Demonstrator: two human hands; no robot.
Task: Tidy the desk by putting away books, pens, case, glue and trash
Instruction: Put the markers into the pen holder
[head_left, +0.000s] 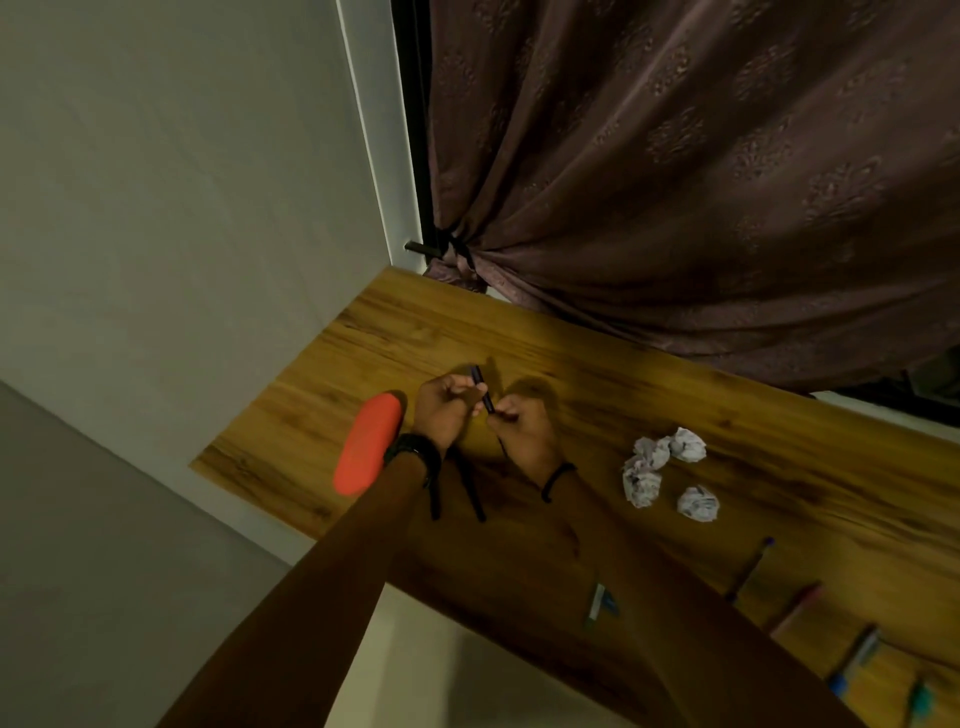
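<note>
Both of my grips are on one dark slim pen, held just above the wooden tabletop, out toward its far left corner. My left grip has its fingers curled round the pen's upper half. My right grip pinches the lower end, so each one is clamped on it.

Just beside my left wrist the orange-red oval case lies flat, close to the tabletop's left edge. Two more dark pens lie under my forearms, partly hidden.

Right of my right grip, toward the middle, sit four crumpled white paper balls, bunched close together. Along the near edge toward the right corner several coloured pens lie scattered, blurred. A small pale item lies by the near edge; I cannot tell what it is. A brown patterned curtain hangs along the far edge.
</note>
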